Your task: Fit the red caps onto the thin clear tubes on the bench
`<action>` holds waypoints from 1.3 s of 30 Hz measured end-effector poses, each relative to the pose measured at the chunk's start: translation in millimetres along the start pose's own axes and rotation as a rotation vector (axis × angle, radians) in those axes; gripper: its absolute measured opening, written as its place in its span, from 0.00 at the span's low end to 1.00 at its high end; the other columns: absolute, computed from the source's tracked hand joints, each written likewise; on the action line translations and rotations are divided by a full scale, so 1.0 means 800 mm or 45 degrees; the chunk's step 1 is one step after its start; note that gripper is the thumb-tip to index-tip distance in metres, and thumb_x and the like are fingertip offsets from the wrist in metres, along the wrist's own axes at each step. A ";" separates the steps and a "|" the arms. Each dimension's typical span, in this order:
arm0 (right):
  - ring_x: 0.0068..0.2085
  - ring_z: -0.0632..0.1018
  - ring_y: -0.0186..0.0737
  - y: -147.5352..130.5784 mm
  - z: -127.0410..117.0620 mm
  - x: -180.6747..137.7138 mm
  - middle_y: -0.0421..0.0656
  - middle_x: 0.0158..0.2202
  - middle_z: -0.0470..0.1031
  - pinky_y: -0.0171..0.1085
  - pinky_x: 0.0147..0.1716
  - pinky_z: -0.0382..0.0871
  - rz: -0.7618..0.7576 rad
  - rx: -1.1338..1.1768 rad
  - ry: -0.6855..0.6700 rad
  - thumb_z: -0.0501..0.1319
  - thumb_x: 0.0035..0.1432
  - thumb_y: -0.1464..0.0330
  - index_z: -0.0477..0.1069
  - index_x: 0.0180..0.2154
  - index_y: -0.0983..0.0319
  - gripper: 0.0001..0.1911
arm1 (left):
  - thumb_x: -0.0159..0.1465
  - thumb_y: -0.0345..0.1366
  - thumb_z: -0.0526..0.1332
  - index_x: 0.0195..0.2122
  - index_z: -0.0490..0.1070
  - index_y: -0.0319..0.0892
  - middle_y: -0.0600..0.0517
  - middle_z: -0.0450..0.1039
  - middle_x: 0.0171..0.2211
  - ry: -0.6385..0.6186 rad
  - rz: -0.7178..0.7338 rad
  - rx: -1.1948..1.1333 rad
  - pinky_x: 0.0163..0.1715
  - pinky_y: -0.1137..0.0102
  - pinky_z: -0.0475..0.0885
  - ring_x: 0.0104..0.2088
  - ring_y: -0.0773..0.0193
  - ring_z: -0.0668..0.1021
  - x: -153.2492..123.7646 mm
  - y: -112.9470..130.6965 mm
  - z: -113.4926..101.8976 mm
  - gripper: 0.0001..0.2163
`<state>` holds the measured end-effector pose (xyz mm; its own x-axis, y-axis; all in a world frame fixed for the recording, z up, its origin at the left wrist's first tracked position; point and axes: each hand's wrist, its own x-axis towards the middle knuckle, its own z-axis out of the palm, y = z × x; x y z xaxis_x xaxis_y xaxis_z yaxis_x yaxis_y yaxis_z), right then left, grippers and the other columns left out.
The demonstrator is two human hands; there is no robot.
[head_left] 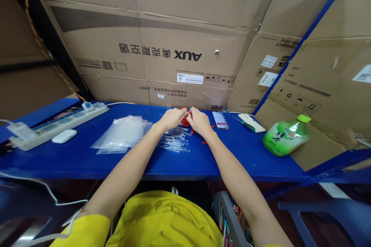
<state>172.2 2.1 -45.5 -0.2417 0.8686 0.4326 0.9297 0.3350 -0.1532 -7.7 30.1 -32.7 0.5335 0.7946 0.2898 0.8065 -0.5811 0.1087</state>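
Note:
My left hand (174, 117) and my right hand (200, 119) meet over the far middle of the blue table (246, 158). The fingers of both are closed in a pinch, fingertips nearly touching. A bit of red shows at the fingertips, too small to name. Beneath and between the hands lies a pile of small red pieces (184, 122), partly hidden by them. A few loose red pieces lie beside my right wrist. Nearer to me, a bunch of thin clear plastic sleeves or rods (175, 143) is spread out. To their left rests a stack of clear plastic bags (121, 133).
A power strip (63, 123) and a white earphone case (64, 136) are at left. On the right lie a phone (220, 120), a green-handled screwdriver (247, 125), a cream-coloured flat object (252, 122) and a tilted green drink bottle (285, 137). Cardboard panels (150, 69) wall the back.

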 end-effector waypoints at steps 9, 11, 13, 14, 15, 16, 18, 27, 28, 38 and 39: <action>0.45 0.81 0.46 -0.005 0.000 0.002 0.48 0.46 0.81 0.37 0.37 0.61 0.016 -0.081 -0.027 0.48 0.75 0.64 0.65 0.49 0.61 0.11 | 0.78 0.48 0.44 0.46 0.74 0.46 0.45 0.81 0.38 0.041 -0.007 -0.052 0.35 0.67 0.65 0.39 0.52 0.82 0.004 -0.004 0.006 0.21; 0.46 0.81 0.46 -0.006 0.001 0.002 0.48 0.46 0.81 0.37 0.37 0.62 0.025 -0.100 -0.025 0.48 0.75 0.64 0.65 0.49 0.61 0.11 | 0.78 0.48 0.44 0.45 0.74 0.45 0.44 0.81 0.39 0.052 0.001 -0.079 0.35 0.67 0.64 0.39 0.52 0.82 0.005 -0.005 0.008 0.21; 0.46 0.81 0.47 -0.006 0.000 0.002 0.49 0.46 0.81 0.37 0.37 0.62 0.032 -0.119 -0.032 0.48 0.75 0.64 0.65 0.49 0.61 0.11 | 0.78 0.47 0.45 0.45 0.74 0.45 0.44 0.82 0.40 0.068 0.010 -0.103 0.35 0.67 0.64 0.39 0.52 0.82 0.006 -0.005 0.010 0.20; 0.47 0.81 0.47 -0.007 0.000 0.002 0.49 0.46 0.81 0.37 0.38 0.63 0.034 -0.127 -0.038 0.48 0.75 0.64 0.65 0.49 0.61 0.11 | 0.78 0.47 0.45 0.44 0.74 0.45 0.44 0.82 0.40 0.075 0.015 -0.115 0.36 0.67 0.64 0.39 0.53 0.82 0.007 -0.005 0.011 0.20; 0.47 0.81 0.47 -0.007 -0.001 0.002 0.49 0.46 0.81 0.37 0.38 0.63 0.036 -0.135 -0.041 0.48 0.75 0.64 0.65 0.49 0.61 0.11 | 0.78 0.47 0.45 0.44 0.74 0.45 0.44 0.82 0.40 0.080 0.020 -0.127 0.36 0.67 0.64 0.39 0.53 0.81 0.008 -0.005 0.012 0.20; 0.47 0.81 0.47 -0.007 -0.001 0.002 0.49 0.46 0.81 0.37 0.38 0.63 0.037 -0.141 -0.042 0.48 0.75 0.64 0.65 0.49 0.61 0.11 | 0.78 0.46 0.45 0.44 0.75 0.45 0.45 0.82 0.40 0.085 0.024 -0.137 0.36 0.67 0.64 0.38 0.54 0.81 0.008 -0.005 0.013 0.20; 0.47 0.82 0.47 -0.008 -0.002 0.002 0.49 0.46 0.81 0.36 0.38 0.63 0.041 -0.149 -0.039 0.48 0.75 0.64 0.65 0.49 0.61 0.10 | 0.78 0.46 0.46 0.44 0.75 0.45 0.45 0.82 0.39 0.095 0.031 -0.158 0.36 0.67 0.64 0.38 0.54 0.81 0.009 -0.005 0.014 0.19; 0.48 0.82 0.47 -0.011 -0.009 0.002 0.51 0.48 0.81 0.36 0.39 0.64 0.077 -0.181 -0.093 0.46 0.76 0.64 0.64 0.50 0.61 0.12 | 0.77 0.44 0.47 0.38 0.72 0.44 0.48 0.79 0.34 0.129 0.067 -0.324 0.34 0.68 0.62 0.35 0.57 0.79 0.010 -0.001 0.015 0.18; 0.48 0.82 0.48 -0.011 -0.009 0.002 0.50 0.48 0.81 0.36 0.39 0.64 0.079 -0.183 -0.091 0.46 0.76 0.63 0.64 0.50 0.61 0.12 | 0.77 0.44 0.48 0.37 0.72 0.44 0.48 0.79 0.34 0.128 0.072 -0.349 0.34 0.68 0.62 0.35 0.57 0.79 0.011 -0.001 0.015 0.18; 0.45 0.82 0.47 -0.007 -0.003 0.005 0.51 0.45 0.82 0.36 0.38 0.62 0.058 -0.148 -0.074 0.46 0.75 0.65 0.65 0.49 0.62 0.12 | 0.76 0.42 0.49 0.28 0.69 0.41 0.50 0.74 0.26 0.104 0.101 -0.468 0.32 0.69 0.60 0.27 0.63 0.71 0.014 0.000 0.008 0.21; 0.44 0.82 0.47 -0.006 -0.003 0.005 0.50 0.45 0.82 0.36 0.38 0.62 0.056 -0.138 -0.064 0.46 0.75 0.65 0.65 0.49 0.62 0.12 | 0.76 0.42 0.49 0.27 0.69 0.41 0.51 0.73 0.26 0.109 0.100 -0.474 0.32 0.69 0.60 0.26 0.64 0.70 0.014 0.000 0.007 0.21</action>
<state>167.2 3.4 -40.8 -0.2112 0.8997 0.3819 0.9636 0.2571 -0.0730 -0.4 39.8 -35.2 0.5541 0.7368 0.3873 0.6081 -0.6761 0.4161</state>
